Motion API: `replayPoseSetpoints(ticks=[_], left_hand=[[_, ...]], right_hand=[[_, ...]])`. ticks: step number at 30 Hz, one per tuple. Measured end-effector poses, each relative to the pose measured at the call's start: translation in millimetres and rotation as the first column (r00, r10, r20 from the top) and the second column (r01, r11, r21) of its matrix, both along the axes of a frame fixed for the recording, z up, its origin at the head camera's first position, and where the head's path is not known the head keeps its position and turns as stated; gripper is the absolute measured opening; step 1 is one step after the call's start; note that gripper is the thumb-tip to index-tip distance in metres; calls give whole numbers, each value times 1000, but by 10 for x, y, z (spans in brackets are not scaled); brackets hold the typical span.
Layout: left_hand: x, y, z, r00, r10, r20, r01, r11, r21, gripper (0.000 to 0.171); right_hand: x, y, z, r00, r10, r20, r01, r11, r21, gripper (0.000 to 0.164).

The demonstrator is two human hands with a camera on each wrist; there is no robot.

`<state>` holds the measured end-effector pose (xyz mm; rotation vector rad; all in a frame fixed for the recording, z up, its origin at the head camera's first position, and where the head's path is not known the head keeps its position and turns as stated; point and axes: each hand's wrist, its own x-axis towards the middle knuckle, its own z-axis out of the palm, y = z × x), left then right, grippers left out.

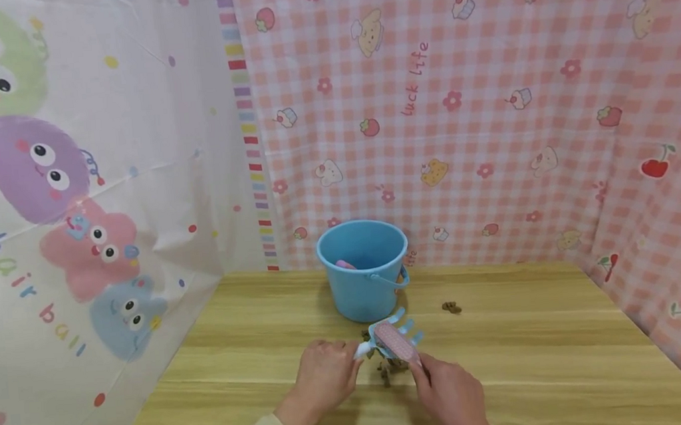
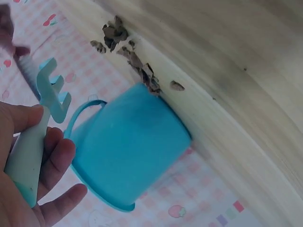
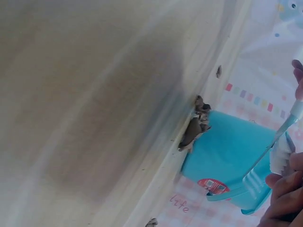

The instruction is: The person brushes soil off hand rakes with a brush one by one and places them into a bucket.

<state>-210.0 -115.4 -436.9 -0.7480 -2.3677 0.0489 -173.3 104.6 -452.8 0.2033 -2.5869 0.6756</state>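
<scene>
My left hand (image 1: 327, 377) grips the pale handle of a small light-blue hand rake (image 2: 28, 161), its curved tines (image 1: 406, 327) pointing right. My right hand (image 1: 453, 394) holds a small brush (image 1: 395, 341) by its handle; the pinkish, textured head lies across the rake in the head view. Both tools hover over brown dry scraps, like bark or leaf bits (image 1: 394, 365), on the table. In the left wrist view the scraps (image 2: 142, 71) lie loose on the wood, apart from the tines. Whether brush and rake touch is hard to tell.
Just behind the hands stands a blue bucket (image 1: 362, 297), upright, its handle (image 1: 404, 278) hanging at the right. Something pink (image 1: 345, 264) shows inside it. Another brown scrap (image 1: 451, 307) lies to the right on the wooden table (image 1: 537, 350). Patterned cloths (image 1: 466, 136) hang around.
</scene>
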Motion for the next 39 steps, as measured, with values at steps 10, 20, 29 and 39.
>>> replayPoseSetpoints(ticks=[10, 20, 29, 39], left_hand=[[-31, -7, -39, 1000, 11, -21, -10, 999, 37, 24], [-30, -5, -12, 1000, -2, -5, 2, 1000, 5, 21], [-21, -22, -52, 1000, -12, 27, 11, 999, 49, 23], [-10, -9, -59, 1000, -30, -5, 30, 998, 56, 21]], right_hand=[[47, 51, -10, 998, -7, 55, 5, 999, 39, 17], [22, 26, -11, 999, -9, -45, 9, 1000, 2, 17], [0, 104, -53, 999, -34, 26, 33, 999, 37, 17], [24, 41, -39, 1000, -11, 16, 11, 1000, 12, 20]])
